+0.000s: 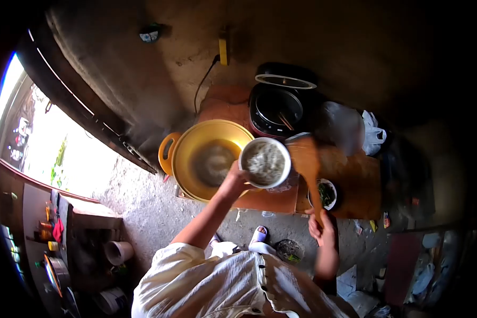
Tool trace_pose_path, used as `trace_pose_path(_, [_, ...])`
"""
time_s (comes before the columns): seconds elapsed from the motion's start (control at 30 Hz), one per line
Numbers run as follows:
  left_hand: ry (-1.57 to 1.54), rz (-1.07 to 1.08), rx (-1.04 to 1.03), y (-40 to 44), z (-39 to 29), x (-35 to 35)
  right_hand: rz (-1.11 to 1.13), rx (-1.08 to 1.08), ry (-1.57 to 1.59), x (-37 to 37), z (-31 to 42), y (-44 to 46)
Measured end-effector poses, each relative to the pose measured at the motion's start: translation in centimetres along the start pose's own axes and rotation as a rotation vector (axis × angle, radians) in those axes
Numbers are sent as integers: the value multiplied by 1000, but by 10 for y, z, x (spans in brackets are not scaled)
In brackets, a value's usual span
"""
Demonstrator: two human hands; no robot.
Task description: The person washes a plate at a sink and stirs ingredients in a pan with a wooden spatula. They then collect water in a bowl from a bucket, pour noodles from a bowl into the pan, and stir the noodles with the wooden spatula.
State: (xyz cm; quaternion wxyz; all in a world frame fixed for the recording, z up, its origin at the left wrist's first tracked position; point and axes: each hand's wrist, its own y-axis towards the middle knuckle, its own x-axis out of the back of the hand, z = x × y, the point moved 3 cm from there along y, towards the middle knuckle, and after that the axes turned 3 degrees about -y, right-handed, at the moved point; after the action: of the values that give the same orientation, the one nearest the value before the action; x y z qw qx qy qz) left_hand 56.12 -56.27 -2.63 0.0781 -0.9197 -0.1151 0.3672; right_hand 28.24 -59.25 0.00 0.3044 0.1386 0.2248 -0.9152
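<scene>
Left hand [235, 179], head view: closed on near side of white bowl [288, 168], pale contents held inside. Wooden spatula [308, 161] gripped by handle in right hand [324, 228], blade blurred, just right of white bowl. Golden pot [188, 148] set left of left hand. Small bowl of greens [334, 196] placed just beyond right hand. Open rice cooker [256, 117] seen farther beyond left hand.
</scene>
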Motion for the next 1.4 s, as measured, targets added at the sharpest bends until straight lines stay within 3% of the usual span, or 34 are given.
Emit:
trace_pose_path(0.1, [70, -113, -143, -23, -14, 61, -48, -7, -359, -45, -5, 25])
trace_pose_path(0.2, [180, -289, -157, -44, -23, 119, -50, 378, -970, -81, -20, 49])
trace_pose_path(0.27, [200, -301, -157, -55, -32, 142, -53, 455, -850, -100, -36, 56])
trace_pose_path(0.37, [229, -375, -185, -66, -45, 164, 106, 304, -765, -130, -35, 57])
trace_pose_path(0.53, [259, -309, -178, -61, -55, 201, 285, 222, -816, -130, -52, 87])
trace_pose_path(0.63, [417, -283, -380, -44, -52, 229, 253, 250, -899, -136, -55, 109])
trace_pose_path(0.77, [446, -249, -209, -40, -66, 213, 209, 191, -947, -147, -69, 119])
trace_pose_path(0.83, [508, -355, -205, -34, -62, 221, 136, 274, -936, -153, -75, 116])
trace_pose_path(0.87, [514, -349, -197, -34, -65, 214, 136, 103, -954, -162, -68, 110])
trace_pose_path(0.97, [593, -467, -52, -35, -73, 195, 66, 245, -986, -166, -90, 111])
trace_pose_path(1.1, [888, -531, -67, -23, -71, 203, 24, 203, -959, -166, -119, 117])
trace_pose_path(1.2, [1129, -528, -84, -15, -77, 204, -102, 369, -824, -163, -135, 125])
trace_pose_path(1.37, [1523, -437, -129, -1, -85, 190, -73, 149, -758, -158, -158, 138])
trace_pose_path(1.4, [1615, -474, -35, 2, -87, 182, -61, 120, -749, -157, -158, 140])
